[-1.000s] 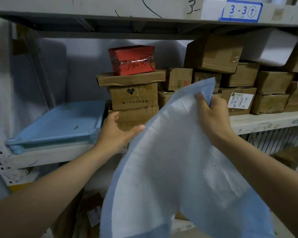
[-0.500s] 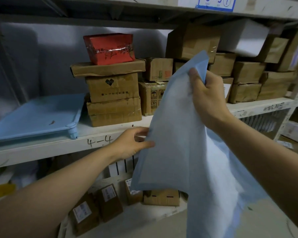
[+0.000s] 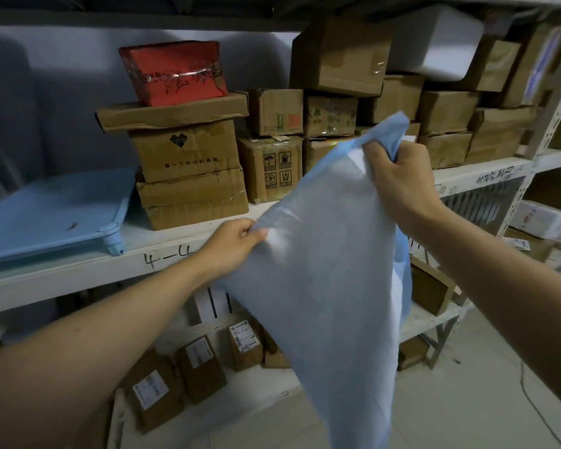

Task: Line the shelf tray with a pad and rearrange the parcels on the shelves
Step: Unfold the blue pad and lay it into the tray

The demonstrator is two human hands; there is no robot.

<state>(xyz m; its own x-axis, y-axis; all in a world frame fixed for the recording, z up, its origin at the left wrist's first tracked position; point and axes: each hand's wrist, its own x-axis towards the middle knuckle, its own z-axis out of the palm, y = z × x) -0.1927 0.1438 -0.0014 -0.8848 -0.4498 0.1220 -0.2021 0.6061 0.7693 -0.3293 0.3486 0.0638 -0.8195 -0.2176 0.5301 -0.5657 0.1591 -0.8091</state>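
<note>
While our left hand (image 3: 232, 243) pinches one edge of the pad (image 3: 324, 286), our right hand (image 3: 399, 176) grips its upper corner in curled fingers, so the pad hangs in front of the shelf (image 3: 78, 270). At the shelf's left end the blue tray (image 3: 46, 215) holds nothing we can see, beside stacked parcels (image 3: 188, 176).

Both hands (image 3: 232, 246) (image 3: 399, 176) grip pad (image 3: 324, 270) edges; tray (image 3: 52, 215) on shelf.

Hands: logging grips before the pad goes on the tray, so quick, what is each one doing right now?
Left hand: closed, pinching the lower left edge of the blue pad.
Right hand: closed, gripping the pad's top corner.
</note>
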